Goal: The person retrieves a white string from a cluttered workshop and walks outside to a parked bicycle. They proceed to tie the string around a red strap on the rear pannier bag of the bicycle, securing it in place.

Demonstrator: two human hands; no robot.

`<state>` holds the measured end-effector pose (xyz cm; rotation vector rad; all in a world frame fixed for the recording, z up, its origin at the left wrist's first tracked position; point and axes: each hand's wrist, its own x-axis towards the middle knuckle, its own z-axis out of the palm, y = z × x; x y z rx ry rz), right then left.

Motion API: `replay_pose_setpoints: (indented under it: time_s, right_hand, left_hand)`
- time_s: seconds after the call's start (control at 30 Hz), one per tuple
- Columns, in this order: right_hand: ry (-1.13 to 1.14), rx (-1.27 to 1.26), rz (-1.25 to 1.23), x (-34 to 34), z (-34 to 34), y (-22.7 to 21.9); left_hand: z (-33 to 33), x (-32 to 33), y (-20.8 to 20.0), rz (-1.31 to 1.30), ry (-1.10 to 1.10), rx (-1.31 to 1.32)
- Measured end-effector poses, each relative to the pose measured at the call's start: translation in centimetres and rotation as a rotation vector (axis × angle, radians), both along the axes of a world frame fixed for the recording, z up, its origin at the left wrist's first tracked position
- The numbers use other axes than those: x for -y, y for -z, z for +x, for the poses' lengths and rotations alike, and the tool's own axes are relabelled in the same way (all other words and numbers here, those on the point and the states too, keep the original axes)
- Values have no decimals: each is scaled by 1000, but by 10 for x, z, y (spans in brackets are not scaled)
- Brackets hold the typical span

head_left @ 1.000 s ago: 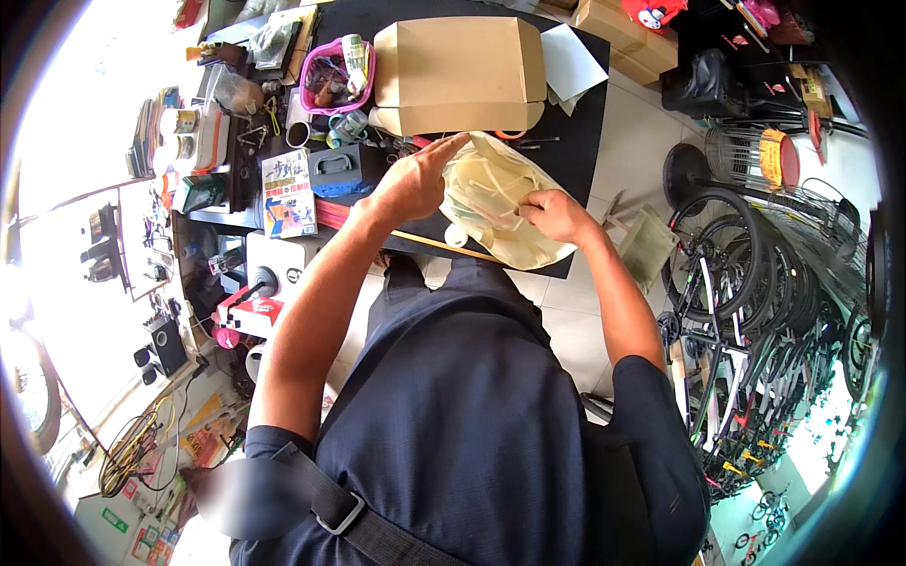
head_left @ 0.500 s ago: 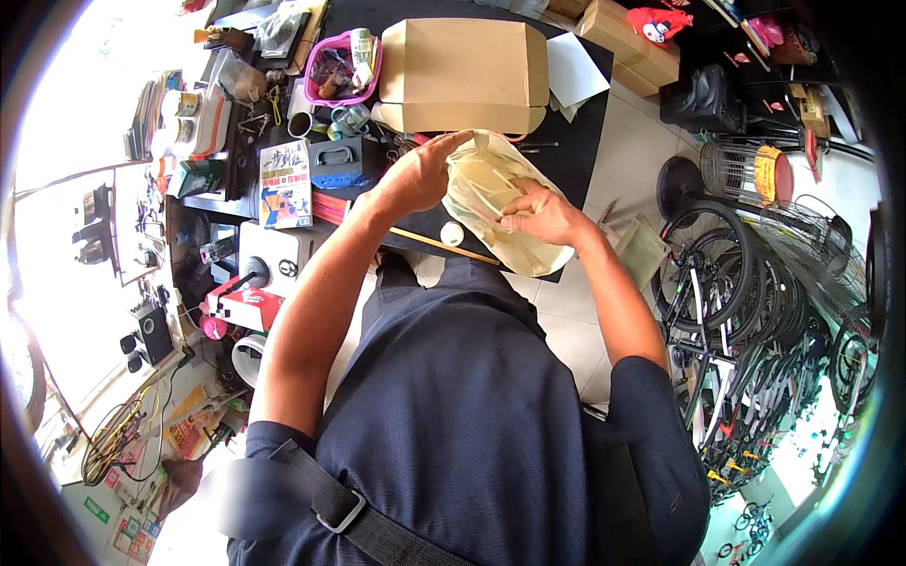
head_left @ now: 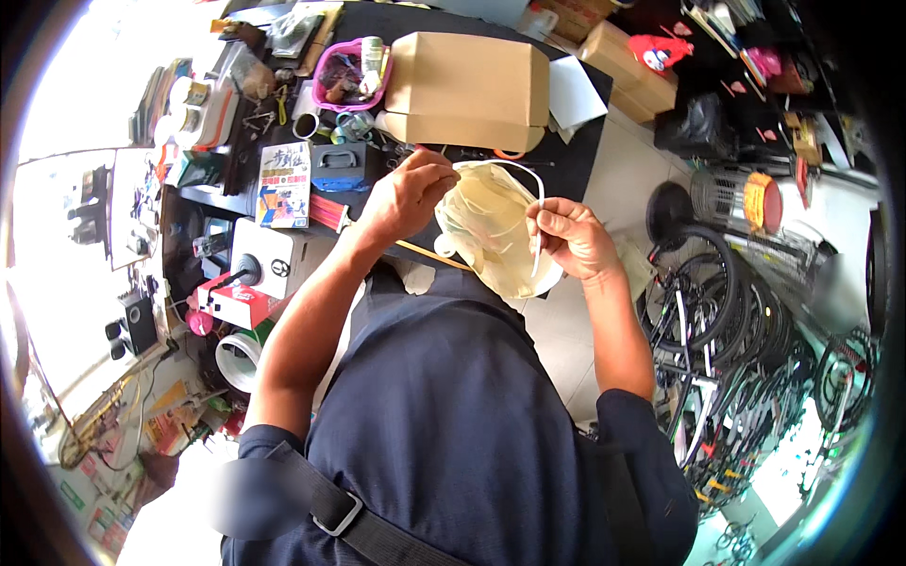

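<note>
A cream-coloured, open-mouthed bag (head_left: 491, 226) hangs in front of me at the table's near edge, with pale, thin shapes visible inside it. My left hand (head_left: 415, 195) is closed, fingers pinched on the bag's rim at its upper left. A thin white strip (head_left: 517, 168) arches over the bag's mouth and runs down past its right side. Between thumb and fingers, my right hand (head_left: 571, 236) pinches this strip. Whether the strip is loose or joined to the bag cannot be made out.
On the dark table lie a flattened brown cardboard box (head_left: 467, 80), white paper sheets (head_left: 576, 94), a pink basket (head_left: 326, 71) of small items, a grey toolbox (head_left: 338, 162) and a booklet (head_left: 284, 184). A yellow stick (head_left: 429, 253) lies near its edge. Bicycles (head_left: 708, 292) stand at right.
My right hand has come out of the bag toward the right and now pinches the white strip. My left hand has moved slightly down, and the bag's mouth is bunched narrower.
</note>
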<state>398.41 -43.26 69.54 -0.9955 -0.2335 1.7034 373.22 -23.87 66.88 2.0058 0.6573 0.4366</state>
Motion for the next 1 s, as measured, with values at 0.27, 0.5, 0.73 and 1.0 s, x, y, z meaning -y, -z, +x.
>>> replay_pose_setpoints:
  time_s: [0.27,0.5,0.73,1.0]
  right_hand:
    - [-133,-382,254,-62,-78,-47]
    - [-581,-137,96,-72,-165,-69]
    - [-816,-169,150,-65,-269,-102]
    - [-712,-11,164,-4,-450,-96]
  left_hand:
    - [-79,43,-50,-1428,-354,523]
    - [-187,72,-56,-1283,-510,840]
    - [-295,151,-79,-1133,-722,965]
    - [-412,265,-64,-1018,-676,835]
